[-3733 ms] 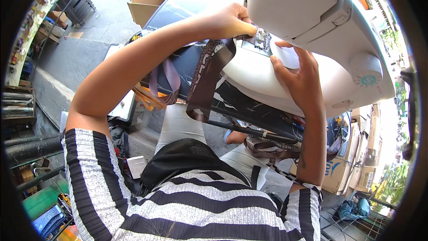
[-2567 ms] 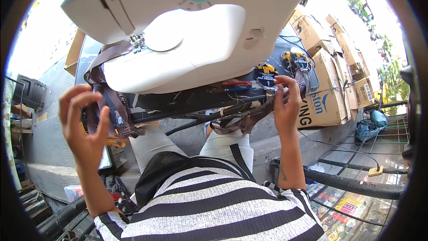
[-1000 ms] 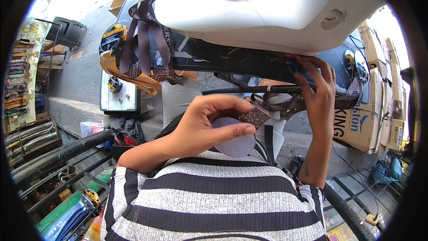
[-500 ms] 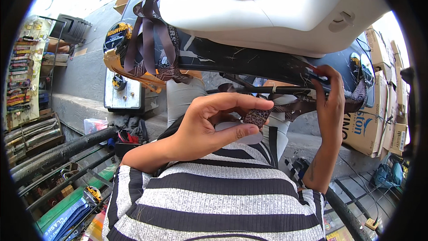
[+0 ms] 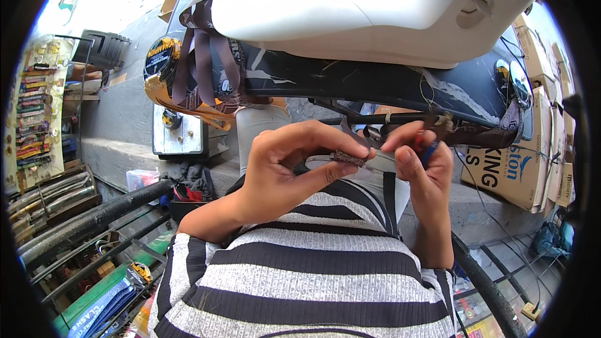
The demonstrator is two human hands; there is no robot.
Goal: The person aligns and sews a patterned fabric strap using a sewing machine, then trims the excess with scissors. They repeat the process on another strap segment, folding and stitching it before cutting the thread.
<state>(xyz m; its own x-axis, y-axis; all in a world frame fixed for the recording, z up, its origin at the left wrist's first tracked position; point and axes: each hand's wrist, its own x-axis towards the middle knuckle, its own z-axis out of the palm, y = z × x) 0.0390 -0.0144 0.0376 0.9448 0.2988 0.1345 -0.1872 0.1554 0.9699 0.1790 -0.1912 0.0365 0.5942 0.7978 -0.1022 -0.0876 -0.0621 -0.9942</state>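
In front of my waist, my left hand (image 5: pixel 291 166) pinches a folded end of dark patterned ribbon (image 5: pixel 348 159) between thumb and fingers. My right hand (image 5: pixel 427 166) is just to the right of it, fingers curled round a small red-and-blue tool (image 5: pixel 429 149); its exact kind is blurred and partly hidden. The fingertips of both hands nearly meet at the ribbon's end. Beyond them stands a white sewing machine (image 5: pixel 375 12) on a black marbled table (image 5: pixel 325 81). More dark ribbon (image 5: pixel 203 66) hangs in loops over the table's left side.
A roll with a round black-and-yellow label (image 5: pixel 164 56) sits at the table's left corner. Cardboard boxes (image 5: pixel 510 175) stand on the right. To the left are a metal rail (image 5: pixel 94 216) and a display rack of small colourful packets (image 5: pixel 39 109). A cable (image 5: pixel 485 209) trails at right.
My right hand has come from the table's edge down and left to the ribbon, bringing the small red-and-blue tool. My left hand has turned the ribbon end so that it shows edge-on.
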